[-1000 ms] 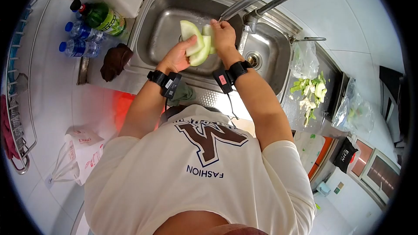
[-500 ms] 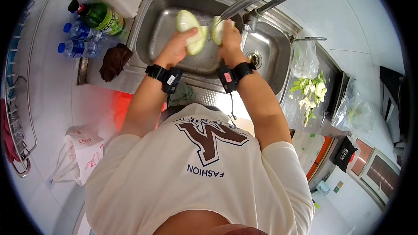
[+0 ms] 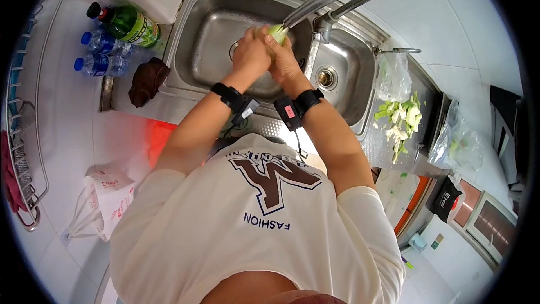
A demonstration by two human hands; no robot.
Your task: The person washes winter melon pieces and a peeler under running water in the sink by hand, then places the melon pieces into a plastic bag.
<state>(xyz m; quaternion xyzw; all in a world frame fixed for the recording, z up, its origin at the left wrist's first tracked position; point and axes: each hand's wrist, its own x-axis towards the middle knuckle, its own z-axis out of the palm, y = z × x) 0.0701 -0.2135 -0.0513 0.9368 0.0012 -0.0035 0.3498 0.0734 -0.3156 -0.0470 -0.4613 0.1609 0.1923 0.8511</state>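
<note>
My hands are drawn together over the large basin (image 3: 197, 50). My right hand (image 3: 284, 63) is curled closed around a pale green melon piece (image 3: 278, 32), its top end showing just beneath the spout of the tap (image 3: 325, 25). My left hand (image 3: 251, 55) presses in beside it, fingers bent; I can't tell whether it grips anything, as its palm is hidden. To the right is the small basin (image 3: 350, 98), then the desk (image 3: 376, 149) with green peelings (image 3: 400, 119) and a clear bag (image 3: 392, 79). To the left lie a brown cloth (image 3: 148, 81) and bottles (image 3: 134, 27).
</note>
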